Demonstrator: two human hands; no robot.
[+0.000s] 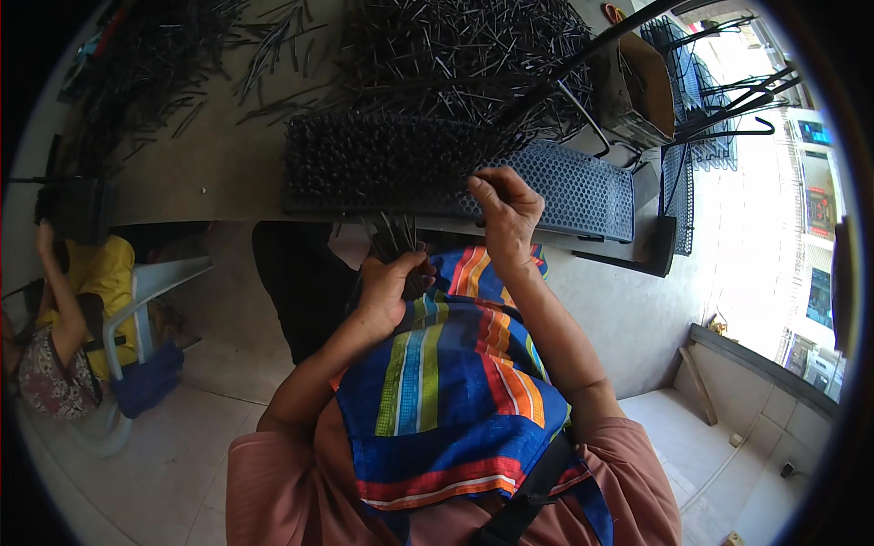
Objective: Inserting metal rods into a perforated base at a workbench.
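Observation:
My left hand point(390, 284) is closed around a bundle of thin dark strips point(391, 235), just below the front edge of a long perforated black tray point(583, 187). Thin dark pieces stand densely packed in the tray's left part point(373, 164), while its right part shows bare rows of small holes. Over the tray, by the border of the packed part, my right hand point(510, 205) has thumb and forefinger pinched together. Anything between those fingertips is too small to make out.
Behind the tray lies a big heap of loose dark strips point(455, 45), with another pile point(164, 73) at the far left. A cardboard box point(642, 86) and hooked wire racks point(719, 100) stand at right. A person in yellow point(105, 278) sits by a chair point(168, 278) at left.

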